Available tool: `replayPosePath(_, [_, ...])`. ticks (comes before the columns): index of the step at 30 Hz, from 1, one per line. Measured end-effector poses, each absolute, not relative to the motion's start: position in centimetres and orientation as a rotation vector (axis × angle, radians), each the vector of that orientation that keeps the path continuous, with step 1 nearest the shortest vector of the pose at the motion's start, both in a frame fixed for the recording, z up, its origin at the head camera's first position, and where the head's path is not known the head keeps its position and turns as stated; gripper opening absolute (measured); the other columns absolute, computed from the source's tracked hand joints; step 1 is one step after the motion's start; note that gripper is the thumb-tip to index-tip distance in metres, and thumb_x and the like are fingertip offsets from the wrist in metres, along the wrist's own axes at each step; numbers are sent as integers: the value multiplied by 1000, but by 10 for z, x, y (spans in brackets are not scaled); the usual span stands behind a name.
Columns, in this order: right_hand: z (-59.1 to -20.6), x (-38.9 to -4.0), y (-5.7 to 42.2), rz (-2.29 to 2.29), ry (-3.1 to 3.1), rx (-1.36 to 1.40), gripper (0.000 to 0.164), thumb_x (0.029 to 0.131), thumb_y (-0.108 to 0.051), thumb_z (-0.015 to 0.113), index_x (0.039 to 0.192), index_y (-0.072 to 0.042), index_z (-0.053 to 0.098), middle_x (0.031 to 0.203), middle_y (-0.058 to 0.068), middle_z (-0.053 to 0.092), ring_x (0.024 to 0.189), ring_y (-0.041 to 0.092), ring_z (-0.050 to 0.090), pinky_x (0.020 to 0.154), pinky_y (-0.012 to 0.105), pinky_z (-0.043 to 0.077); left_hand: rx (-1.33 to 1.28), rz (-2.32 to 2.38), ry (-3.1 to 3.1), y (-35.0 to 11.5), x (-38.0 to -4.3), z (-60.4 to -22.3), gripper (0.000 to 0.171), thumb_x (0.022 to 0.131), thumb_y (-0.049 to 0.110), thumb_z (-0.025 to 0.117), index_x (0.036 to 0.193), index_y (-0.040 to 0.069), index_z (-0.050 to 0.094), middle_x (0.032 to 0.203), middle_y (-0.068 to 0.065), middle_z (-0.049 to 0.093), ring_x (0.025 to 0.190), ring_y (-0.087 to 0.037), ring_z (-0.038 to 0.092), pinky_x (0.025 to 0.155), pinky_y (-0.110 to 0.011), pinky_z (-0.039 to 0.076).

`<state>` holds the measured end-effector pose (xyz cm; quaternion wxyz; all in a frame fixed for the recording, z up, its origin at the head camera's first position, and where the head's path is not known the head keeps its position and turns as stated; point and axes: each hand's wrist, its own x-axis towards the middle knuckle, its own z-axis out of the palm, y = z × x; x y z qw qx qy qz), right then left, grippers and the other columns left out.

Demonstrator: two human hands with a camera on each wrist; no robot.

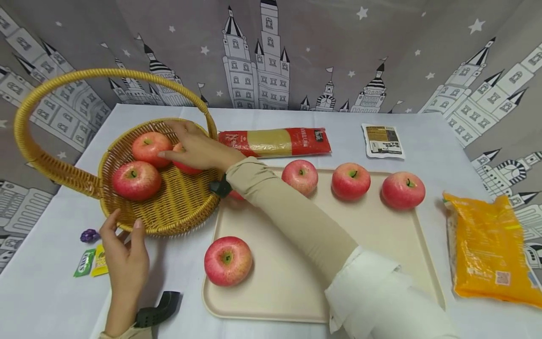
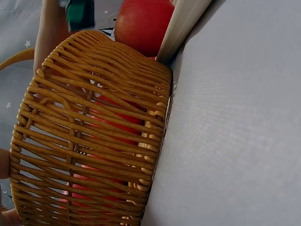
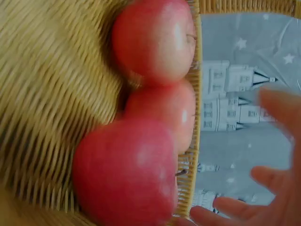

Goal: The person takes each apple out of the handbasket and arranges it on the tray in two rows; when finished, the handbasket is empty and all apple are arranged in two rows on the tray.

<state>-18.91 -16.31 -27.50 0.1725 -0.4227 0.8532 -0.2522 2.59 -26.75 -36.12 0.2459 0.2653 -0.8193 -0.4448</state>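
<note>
A yellow wicker basket [image 1: 178, 207] with a tall arched handle holds three red apples [image 1: 136, 181]. My right hand [image 1: 196, 149] reaches over the basket's far right side, its fingers spread above an apple [image 1: 186, 162] that it partly covers. In the right wrist view, the fingers stand apart from the apples [image 3: 131, 174], with nothing between them. My left hand [image 1: 127, 259] is at the basket's near side, thumb and fingers spread with the tips right at the rim. Through the weave [image 2: 94, 132] in the left wrist view, red apples show.
A beige tray [image 1: 296, 282] right of the basket bears several apples [image 1: 228, 261], one partly hidden by my right arm. Behind it lie a red-and-yellow packet [image 1: 275, 142] and a small white-brown sachet [image 1: 383, 141]. An orange bag [image 1: 491, 249] lies far right; small wrapped candies [image 1: 85, 262] lie left.
</note>
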Motion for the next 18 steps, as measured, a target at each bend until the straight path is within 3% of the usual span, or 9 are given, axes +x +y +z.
replayPosePath(8, [-288, -195, -176, -677, 2383, -993, 89, 82, -48, 57, 146, -21, 2, 151, 0, 14, 139, 13, 12, 112, 25, 19, 709, -1228, -2256, -266, 26, -358, 49, 95, 26, 42, 140, 20, 24, 145, -10, 25, 124, -40, 36, 104, -44, 33])
replayPosePath(13, [-290, -193, -172, -653, 2270, -1093, 99, 74, -33, 73, 146, -19, 7, 151, 0, 16, 138, 10, 14, 111, 19, 19, 712, -1228, -2257, -268, 28, -357, 50, 95, 26, 42, 140, 18, 24, 144, -11, 25, 124, -41, 36, 104, -48, 33])
replayPosePath(18, [-291, -189, -169, -621, 2176, -1182, 98, 67, -23, 78, 145, -24, 18, 147, 1, 25, 132, 7, 24, 105, 14, 24, 720, -1231, -2257, -268, 29, -357, 49, 95, 26, 42, 140, 19, 24, 144, -11, 25, 125, -40, 36, 104, -49, 32])
